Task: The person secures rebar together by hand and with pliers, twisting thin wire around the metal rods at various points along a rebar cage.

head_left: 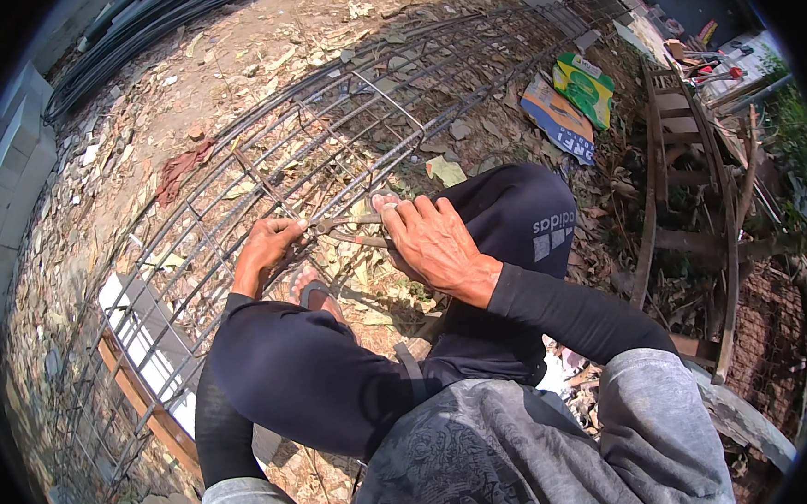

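Note:
My right hand [435,245] is wrapped round the handles of metal pincers [321,228], whose jaws point left toward a crossing of steel bars. Right by those jaws, my left hand [267,251] has thumb and forefinger pinched together at the near side of a rebar cage [390,101]. What sits between those fingertips is too small to make out. The cage is made of long bars with square stirrups and runs from the lower left to the upper right. My knees are bent on its near side, with a sandalled foot [314,294] beneath my hands.
A white block [128,310] and a wooden plank [149,397] lie under the cage's left end. Pale blocks [11,174] are stacked far left, near bundled bars [146,41]. Flattened bags [557,118] and a wooden ladder [653,181] lie right. Leaves and rubble litter the ground.

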`<state>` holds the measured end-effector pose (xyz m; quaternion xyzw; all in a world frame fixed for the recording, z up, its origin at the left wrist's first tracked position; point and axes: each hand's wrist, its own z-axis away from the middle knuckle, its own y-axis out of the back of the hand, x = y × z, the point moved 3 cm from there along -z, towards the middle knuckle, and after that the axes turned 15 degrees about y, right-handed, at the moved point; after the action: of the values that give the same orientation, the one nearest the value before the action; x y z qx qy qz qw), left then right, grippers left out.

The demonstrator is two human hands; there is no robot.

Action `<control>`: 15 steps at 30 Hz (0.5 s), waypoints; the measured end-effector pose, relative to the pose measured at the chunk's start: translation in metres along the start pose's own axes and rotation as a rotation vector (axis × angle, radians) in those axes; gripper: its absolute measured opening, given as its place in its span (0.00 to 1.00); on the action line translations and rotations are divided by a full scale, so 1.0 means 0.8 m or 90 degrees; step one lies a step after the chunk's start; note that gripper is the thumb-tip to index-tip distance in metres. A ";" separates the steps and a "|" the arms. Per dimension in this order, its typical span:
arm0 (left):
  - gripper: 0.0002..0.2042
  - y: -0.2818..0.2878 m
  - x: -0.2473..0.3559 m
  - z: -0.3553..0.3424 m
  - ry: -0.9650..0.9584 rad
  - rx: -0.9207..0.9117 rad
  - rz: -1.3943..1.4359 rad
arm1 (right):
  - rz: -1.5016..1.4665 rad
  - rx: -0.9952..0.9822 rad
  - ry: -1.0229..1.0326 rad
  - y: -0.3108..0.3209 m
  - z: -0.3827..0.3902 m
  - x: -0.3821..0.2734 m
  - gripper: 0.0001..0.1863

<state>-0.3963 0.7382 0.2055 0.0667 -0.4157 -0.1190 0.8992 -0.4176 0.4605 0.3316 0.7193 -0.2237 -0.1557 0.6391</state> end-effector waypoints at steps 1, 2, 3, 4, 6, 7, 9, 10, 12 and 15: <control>0.15 0.002 -0.003 -0.006 0.002 -0.023 0.001 | 0.208 0.082 0.089 -0.002 0.002 -0.001 0.31; 0.15 0.002 -0.002 -0.004 0.003 -0.025 0.001 | 0.207 0.080 0.087 0.000 0.003 -0.003 0.31; 0.15 0.003 -0.002 -0.002 0.011 -0.026 0.008 | 0.189 0.043 0.079 -0.001 0.003 -0.007 0.26; 0.15 0.005 -0.002 0.001 0.020 -0.025 0.015 | 0.169 0.006 0.071 -0.004 0.003 -0.012 0.22; 0.16 0.001 0.006 0.007 0.021 -0.022 0.009 | 0.057 -0.102 -0.013 -0.026 0.009 -0.015 0.23; 0.18 -0.002 0.009 0.006 0.016 -0.011 -0.002 | 0.030 -0.084 -0.057 -0.040 0.014 -0.012 0.24; 0.23 0.002 0.007 0.011 0.005 0.043 -0.034 | -0.091 -0.066 -0.135 -0.048 0.017 -0.017 0.24; 0.23 0.001 0.004 0.010 0.006 0.045 -0.034 | -0.092 -0.065 -0.133 -0.050 0.018 -0.019 0.24; 0.26 -0.001 0.011 0.014 -0.059 0.126 -0.093 | -1.067 -0.226 -0.501 -0.081 0.035 -0.035 0.23; 0.27 0.009 -0.003 0.021 -0.107 0.221 -0.066 | -1.451 -0.253 -0.586 -0.106 0.037 -0.078 0.23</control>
<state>-0.4095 0.7451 0.2160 0.2320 -0.4993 -0.0966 0.8292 -0.4755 0.4748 0.2395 0.2730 0.3519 -0.8898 0.0999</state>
